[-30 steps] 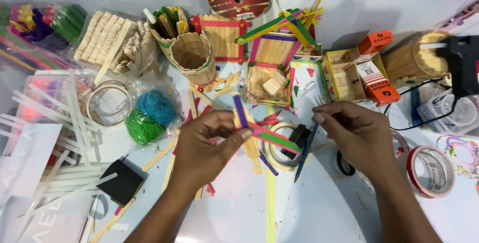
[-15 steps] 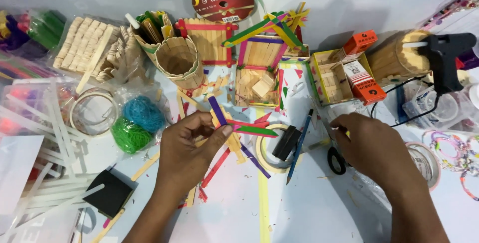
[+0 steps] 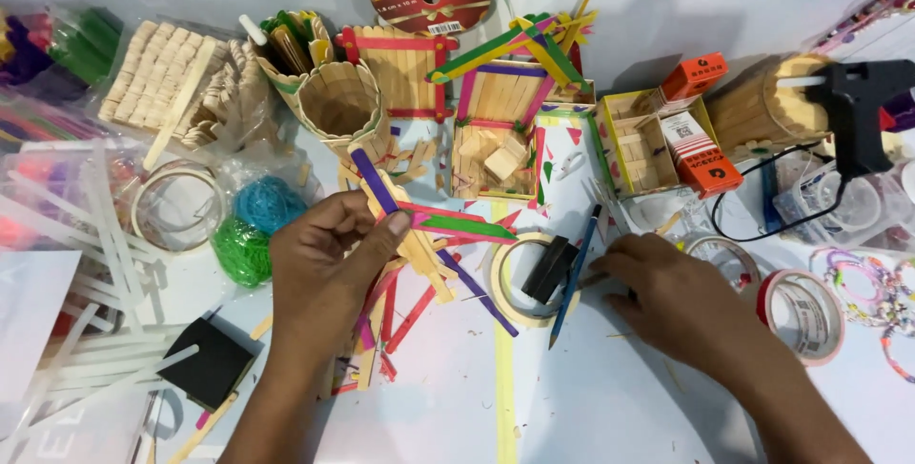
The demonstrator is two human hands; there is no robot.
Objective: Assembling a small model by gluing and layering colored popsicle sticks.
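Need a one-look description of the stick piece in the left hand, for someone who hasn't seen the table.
Start at the round stick-built cup at upper centre. Just below it the left hand pinches a small craft-stick assembly. Unlike the loose sticks under it, it is lifted and joined: purple, plain wood, green and pink sticks crossing.

Between the left hand's fingers [image 3: 386, 235] sit purple, pink, green and plain wooden craft sticks [image 3: 419, 226], while a blue pencil [image 3: 577, 269] and black block [image 3: 550, 269] lie beside the right hand's fingers [image 3: 610, 264].

Matt painted wooden sticks [image 3: 448, 226]; glossy tape roll [image 3: 805, 314]; smooth white tabletop [image 3: 591, 397].
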